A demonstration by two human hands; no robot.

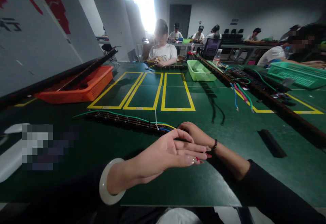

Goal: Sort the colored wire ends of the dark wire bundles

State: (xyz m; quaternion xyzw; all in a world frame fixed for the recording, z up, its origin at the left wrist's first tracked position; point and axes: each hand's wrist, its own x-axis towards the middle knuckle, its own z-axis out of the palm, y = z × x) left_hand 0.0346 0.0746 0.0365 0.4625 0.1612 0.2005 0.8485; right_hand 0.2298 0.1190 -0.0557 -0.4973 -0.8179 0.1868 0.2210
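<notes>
My left hand [168,152] is stretched out palm inward over the table, its long-nailed fingers pointing right in front of my right wrist. Behind it, my right hand [195,132] is curled, with most of its fingers hidden by the left one; what it grips, if anything, cannot be made out. A dark wire harness [127,119] lies flat just beyond the hands, with green, yellow and blue wires along it. The harness's right end disappears behind my hands. A thin white zip tie [156,117] stands up from the harness near that end.
An orange basket [73,96] stands at left, with a long dark harness across it. Beyond the yellow taped frames [178,108] is a light green basket [201,71]. More harnesses [270,105], a black strip [272,143] and a teal basket [297,74] lie at right. A co-worker [163,49] sits opposite.
</notes>
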